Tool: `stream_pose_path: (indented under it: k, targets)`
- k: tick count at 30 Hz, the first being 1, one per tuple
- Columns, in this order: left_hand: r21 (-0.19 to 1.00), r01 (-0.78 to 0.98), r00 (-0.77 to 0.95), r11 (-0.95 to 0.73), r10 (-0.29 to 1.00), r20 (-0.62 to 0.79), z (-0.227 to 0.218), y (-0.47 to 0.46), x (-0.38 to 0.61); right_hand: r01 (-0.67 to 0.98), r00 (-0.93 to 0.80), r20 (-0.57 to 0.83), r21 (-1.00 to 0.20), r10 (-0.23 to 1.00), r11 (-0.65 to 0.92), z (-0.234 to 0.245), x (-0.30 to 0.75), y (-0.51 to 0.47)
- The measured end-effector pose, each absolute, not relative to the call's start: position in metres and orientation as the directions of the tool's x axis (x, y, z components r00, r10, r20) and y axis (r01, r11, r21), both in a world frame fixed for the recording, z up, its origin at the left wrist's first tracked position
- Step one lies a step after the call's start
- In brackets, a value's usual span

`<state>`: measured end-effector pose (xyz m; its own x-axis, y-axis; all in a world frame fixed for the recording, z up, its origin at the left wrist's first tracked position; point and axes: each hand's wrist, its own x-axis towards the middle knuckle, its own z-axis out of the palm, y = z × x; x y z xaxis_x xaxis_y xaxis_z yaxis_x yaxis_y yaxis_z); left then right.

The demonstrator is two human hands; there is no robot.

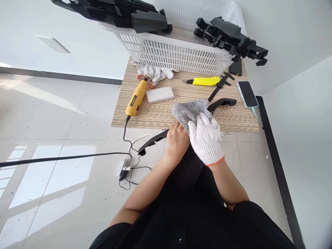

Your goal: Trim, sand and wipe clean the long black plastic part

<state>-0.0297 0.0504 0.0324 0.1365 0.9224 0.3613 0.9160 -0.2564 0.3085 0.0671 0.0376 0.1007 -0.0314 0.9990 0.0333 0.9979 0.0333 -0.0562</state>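
Observation:
My left hand (178,140), bare, is closed around a long curved black plastic part (224,103) at the table's near edge. One end of that part sticks out to the left past the table, and the other end shows over the tabletop on the right. A grey cloth (190,110) is draped over its middle, hiding that stretch. In a white knit glove with an orange cuff, my right hand (206,140) grips the cloth against the part with bent fingers.
On the wooden table (119,116) lie a yellow rotary tool (136,98), a work glove (153,72), a white box (160,94), a yellow utility knife (206,81), black calipers (220,84) and a phone (247,94). Behind stands a white basket (176,52) with black parts (228,33). A cord (64,158) crosses left.

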Motion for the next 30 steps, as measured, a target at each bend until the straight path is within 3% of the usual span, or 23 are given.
stream_pose_path:
  k: [8,15,18,25,30]
  targets:
    - [0.394,0.887,0.061,-0.241,0.906,0.418,0.019,0.05,-0.032,0.974,-0.053,-0.026,-0.221,0.998,0.046,0.114,0.068,0.035]
    - [0.46,0.832,0.029,-0.309,0.853,0.521,0.006,0.05,-0.034,0.994,-0.063,0.021,-0.089,0.998,0.064,0.109,0.052,0.026]
    - [0.48,0.815,0.019,-0.326,0.842,0.539,0.004,0.05,-0.035,0.999,-0.039,-0.021,-0.01,0.999,0.038,0.111,0.048,0.025]
    - [0.491,0.827,0.017,-0.274,0.885,0.466,0.01,0.051,-0.033,0.995,-0.013,-0.129,0.098,0.992,0.025,0.117,0.044,0.027]
    - [0.439,0.877,0.031,-0.195,0.935,0.353,0.021,0.051,-0.031,0.997,-0.025,-0.138,0.063,0.99,0.034,0.116,0.053,0.034]
